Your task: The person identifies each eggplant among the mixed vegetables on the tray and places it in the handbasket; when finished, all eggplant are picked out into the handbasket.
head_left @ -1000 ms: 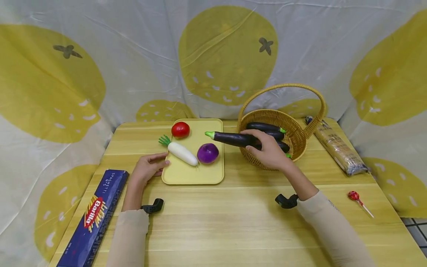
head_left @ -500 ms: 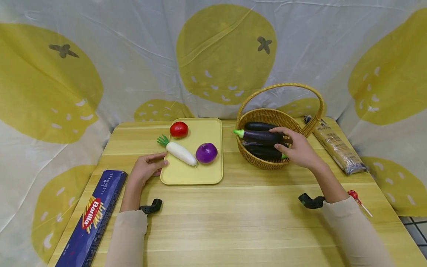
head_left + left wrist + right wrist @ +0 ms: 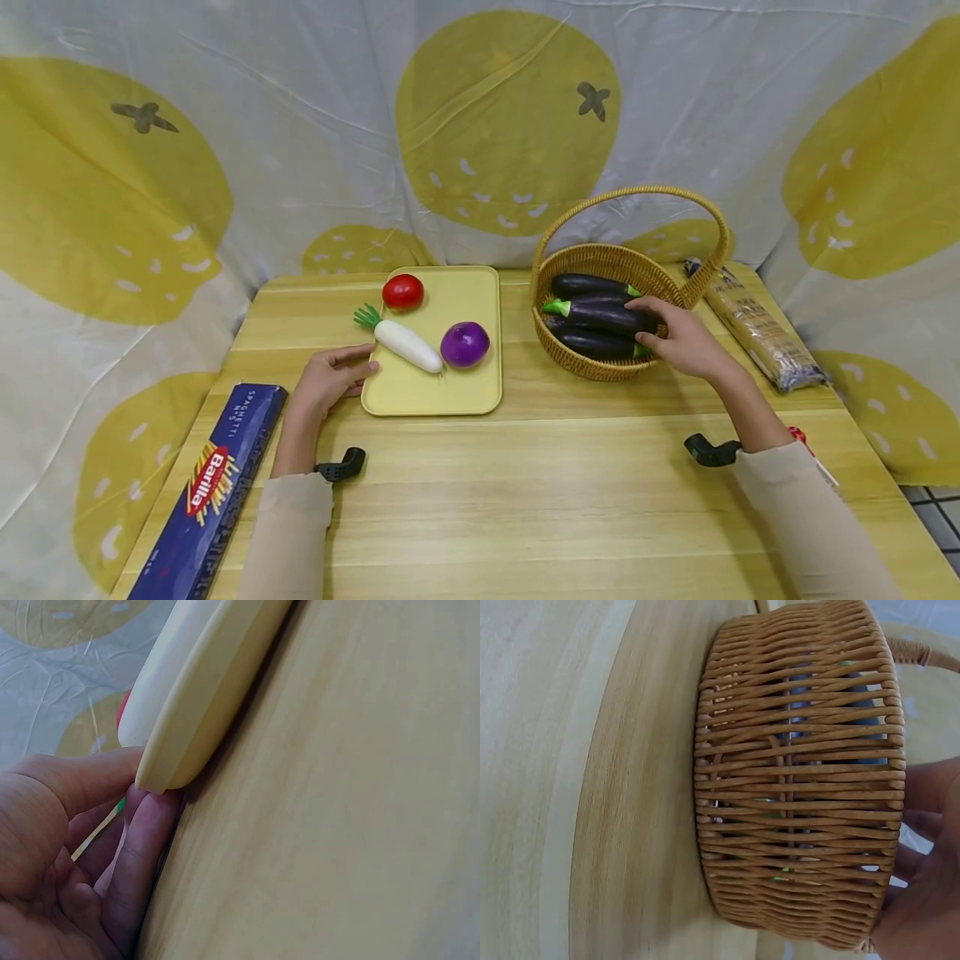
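My left hand pinches the left edge of a pale yellow tray; in the left wrist view the thumb lies on the rim and fingers sit below. On the tray are a red tomato, a white radish with green leaves over the edge, and a round purple vegetable. My right hand reaches over the right rim of a wicker basket and grips the dark end of an eggplant, its green stem pointing left. More eggplants lie beside and under it; the basket wall hides them in the right wrist view.
A blue spaghetti box lies at the left of the wooden table. A clear packet of noodles is right of the basket, whose tall handle arches above. A lollipop is partly hidden by the right sleeve.
My right hand has carried the eggplant rightward from near the tray and lowered it into the basket among the others. The left hand has stayed at the tray edge.
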Action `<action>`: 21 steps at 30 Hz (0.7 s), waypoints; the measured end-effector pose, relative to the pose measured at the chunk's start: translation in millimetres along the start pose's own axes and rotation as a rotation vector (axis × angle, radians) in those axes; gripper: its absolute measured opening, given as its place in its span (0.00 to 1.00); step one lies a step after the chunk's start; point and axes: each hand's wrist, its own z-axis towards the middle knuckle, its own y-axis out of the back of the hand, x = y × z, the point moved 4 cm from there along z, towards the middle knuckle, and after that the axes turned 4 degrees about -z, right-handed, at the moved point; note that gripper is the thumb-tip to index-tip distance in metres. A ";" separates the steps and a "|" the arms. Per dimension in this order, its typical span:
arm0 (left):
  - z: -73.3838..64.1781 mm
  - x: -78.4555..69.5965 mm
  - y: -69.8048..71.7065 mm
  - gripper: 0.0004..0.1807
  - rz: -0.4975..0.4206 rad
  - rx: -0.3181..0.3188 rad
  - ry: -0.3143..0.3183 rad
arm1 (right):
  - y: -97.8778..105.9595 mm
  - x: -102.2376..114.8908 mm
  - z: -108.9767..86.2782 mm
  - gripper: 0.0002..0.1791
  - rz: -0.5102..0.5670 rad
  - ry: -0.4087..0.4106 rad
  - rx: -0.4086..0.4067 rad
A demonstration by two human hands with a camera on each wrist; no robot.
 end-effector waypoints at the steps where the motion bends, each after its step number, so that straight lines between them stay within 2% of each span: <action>1: 0.2 0.4 -0.1 0.31 -0.004 -0.003 0.004 | -0.5 0.5 0.4 0.26 -0.011 0.007 0.014; 8: -0.7 0.4 -1.7 0.31 -0.012 -0.011 0.002 | -1.9 -0.2 0.8 0.26 -0.061 0.051 0.073; 14: -1.0 -0.1 -0.8 0.31 -0.011 -0.019 -0.005 | -2.1 -2.9 1.2 0.29 -0.031 0.037 0.084; 19: -1.3 -2.9 -0.8 0.31 -0.011 -0.015 -0.015 | -0.9 -3.0 0.3 0.30 0.005 0.019 0.055; 21: -1.8 -6.3 0.1 0.29 0.015 -0.024 -0.038 | -0.1 -3.0 0.0 0.30 0.019 0.016 0.038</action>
